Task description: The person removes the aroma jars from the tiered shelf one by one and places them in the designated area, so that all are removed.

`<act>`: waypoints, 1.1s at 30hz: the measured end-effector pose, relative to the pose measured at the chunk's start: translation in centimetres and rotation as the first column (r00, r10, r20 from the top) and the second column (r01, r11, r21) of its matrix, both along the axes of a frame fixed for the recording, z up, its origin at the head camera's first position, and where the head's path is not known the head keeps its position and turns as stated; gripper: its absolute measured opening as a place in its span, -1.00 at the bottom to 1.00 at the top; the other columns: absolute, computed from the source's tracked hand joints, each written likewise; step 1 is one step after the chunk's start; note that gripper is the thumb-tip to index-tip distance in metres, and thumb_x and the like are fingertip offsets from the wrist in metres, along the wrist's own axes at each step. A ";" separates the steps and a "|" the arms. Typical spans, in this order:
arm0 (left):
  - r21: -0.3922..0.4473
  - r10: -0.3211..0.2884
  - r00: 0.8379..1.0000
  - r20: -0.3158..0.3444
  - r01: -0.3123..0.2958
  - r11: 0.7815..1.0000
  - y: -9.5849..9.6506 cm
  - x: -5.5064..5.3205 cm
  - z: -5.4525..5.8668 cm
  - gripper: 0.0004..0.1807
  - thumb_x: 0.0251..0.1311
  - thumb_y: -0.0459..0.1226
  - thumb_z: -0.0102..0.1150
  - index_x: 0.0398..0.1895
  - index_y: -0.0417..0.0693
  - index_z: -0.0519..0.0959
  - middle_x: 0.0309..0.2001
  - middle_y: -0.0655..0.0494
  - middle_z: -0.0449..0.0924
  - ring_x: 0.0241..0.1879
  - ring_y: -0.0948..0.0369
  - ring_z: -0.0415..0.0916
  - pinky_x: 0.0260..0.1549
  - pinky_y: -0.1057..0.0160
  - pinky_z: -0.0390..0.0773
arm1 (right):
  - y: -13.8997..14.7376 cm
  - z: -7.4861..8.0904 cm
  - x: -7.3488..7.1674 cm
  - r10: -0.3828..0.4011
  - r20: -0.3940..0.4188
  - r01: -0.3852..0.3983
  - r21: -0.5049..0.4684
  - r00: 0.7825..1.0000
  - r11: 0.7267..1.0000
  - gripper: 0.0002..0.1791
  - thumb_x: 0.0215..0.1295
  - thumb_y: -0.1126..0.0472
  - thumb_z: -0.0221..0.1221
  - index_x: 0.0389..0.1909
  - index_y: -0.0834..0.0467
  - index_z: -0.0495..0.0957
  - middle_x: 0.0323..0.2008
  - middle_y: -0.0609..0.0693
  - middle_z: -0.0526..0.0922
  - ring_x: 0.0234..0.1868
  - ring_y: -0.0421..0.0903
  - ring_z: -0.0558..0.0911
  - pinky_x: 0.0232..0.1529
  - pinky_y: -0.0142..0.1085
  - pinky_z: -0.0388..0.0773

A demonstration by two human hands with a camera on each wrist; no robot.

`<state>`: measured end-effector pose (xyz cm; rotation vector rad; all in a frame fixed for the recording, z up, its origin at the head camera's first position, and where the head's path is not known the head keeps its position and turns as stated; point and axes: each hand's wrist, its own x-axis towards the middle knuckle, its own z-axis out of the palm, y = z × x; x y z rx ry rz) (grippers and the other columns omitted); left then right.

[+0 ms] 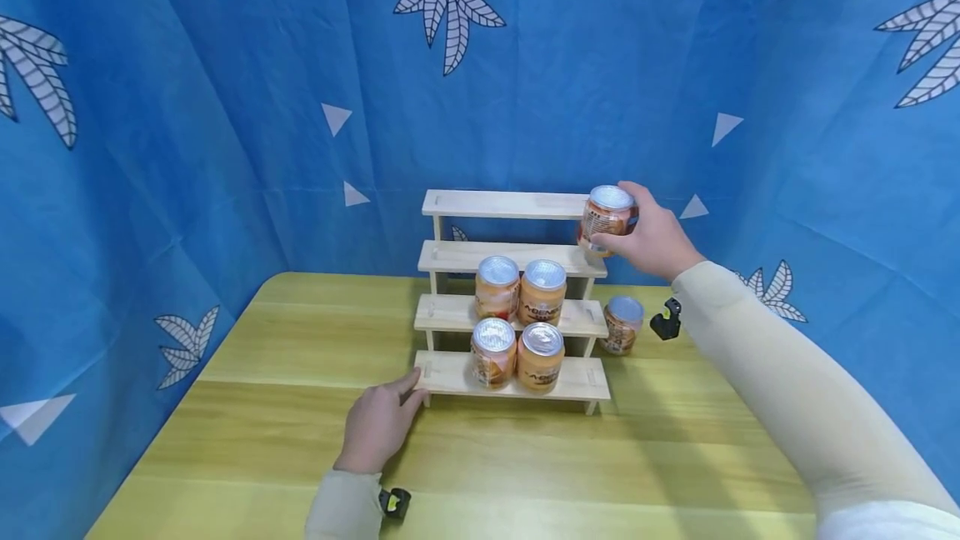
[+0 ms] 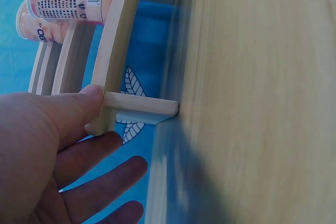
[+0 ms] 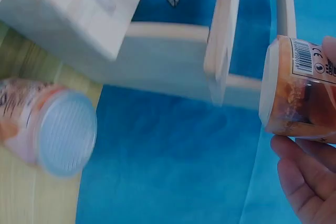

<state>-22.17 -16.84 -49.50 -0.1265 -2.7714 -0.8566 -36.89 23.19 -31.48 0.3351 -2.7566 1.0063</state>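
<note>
In my right hand [image 1: 656, 232] I grip an orange-labelled can [image 1: 606, 223] with a silver lid, held up by the right end of the upper steps of a four-step wooden display rack [image 1: 472, 257]. The right wrist view has the can [image 3: 299, 90] between thumb and fingers at its right edge. My left hand [image 1: 378, 425] pinches the left end of the rack's lowest step [image 2: 113, 66], thumb and forefinger at the board, other fingers spread. Two similar cans [image 1: 493, 352] [image 1: 541, 357] stand side by side on the lowest step. Another two cans [image 1: 497, 286] [image 1: 543, 290] stand on the step above.
One more can [image 1: 622, 325] stands on the wooden table [image 1: 300, 340] just right of the rack, below my right forearm. A blue curtain [image 1: 525, 123] with leaf prints hangs behind the table and along both sides.
</note>
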 end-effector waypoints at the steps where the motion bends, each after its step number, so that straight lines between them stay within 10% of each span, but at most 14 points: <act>1: -0.003 0.001 1.000 0.000 -0.001 1.000 0.0 0.0 0.0 -0.54 0.32 -0.06 0.29 0.24 0.01 0.60 0.12 -0.19 0.63 -0.84 0.32 0.04 -0.78 0.31 0.24 | 0.4 0.1 0.1 -0.007 -0.001 0.007 -0.001 1.000 1.000 0.18 0.21 -0.27 0.34 0.62 0.02 -0.18 0.32 0.32 0.38 0.22 0.27 0.50 0.09 0.20 0.52; 18: -0.009 -0.003 0.999 0.044 0.003 1.000 -0.2 0.2 0.6 -0.54 0.32 -0.05 0.30 0.24 0.03 0.61 0.12 -0.19 0.63 -0.78 0.26 0.11 -0.76 0.26 0.24 | 5.4 -0.7 1.9 -0.090 0.025 0.090 0.004 0.996 0.996 0.17 0.23 -0.25 0.33 0.62 0.06 -0.18 0.32 0.35 0.35 0.19 0.31 0.50 0.04 0.22 0.52; 33: -0.010 -0.012 0.998 0.056 0.012 1.000 -0.2 0.2 1.0 -0.53 0.32 -0.07 0.30 0.25 0.01 0.59 0.15 -0.18 0.59 -0.76 0.23 0.14 -0.72 0.25 0.26 | 7.6 -4.6 3.5 -0.124 0.113 0.121 0.028 0.986 0.992 0.18 0.26 -0.22 0.32 0.61 0.14 -0.22 0.31 0.42 0.33 0.20 0.37 0.48 0.03 0.22 0.53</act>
